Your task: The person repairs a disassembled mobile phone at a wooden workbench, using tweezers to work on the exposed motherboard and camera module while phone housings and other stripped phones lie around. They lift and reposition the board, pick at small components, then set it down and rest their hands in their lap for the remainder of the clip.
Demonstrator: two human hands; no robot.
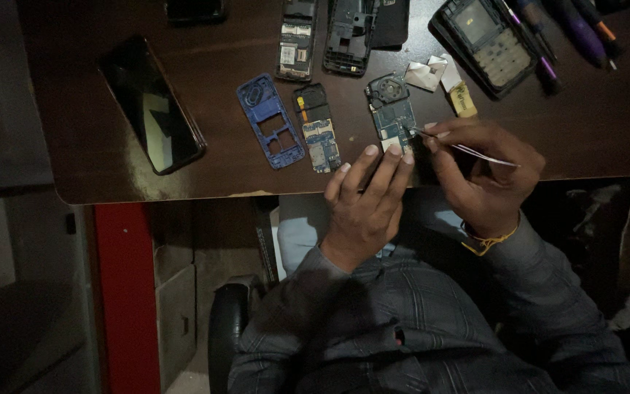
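A small blue circuit board [392,111] lies near the front edge of the dark wooden table [592,124]. My left hand [367,195] rests with its fingertips pressing on the board's near end. My right hand [480,171] grips thin metal tweezers [468,150], whose tips touch the board's right side. A yellow thread is tied round my right wrist.
A blue phone frame [270,120] and another circuit board [316,127] lie left of my hands. A black smartphone [152,103] sits at the far left. Phone shells [349,33], a keypad housing [486,42], foil pieces [426,74] and screwdrivers [577,29] fill the back.
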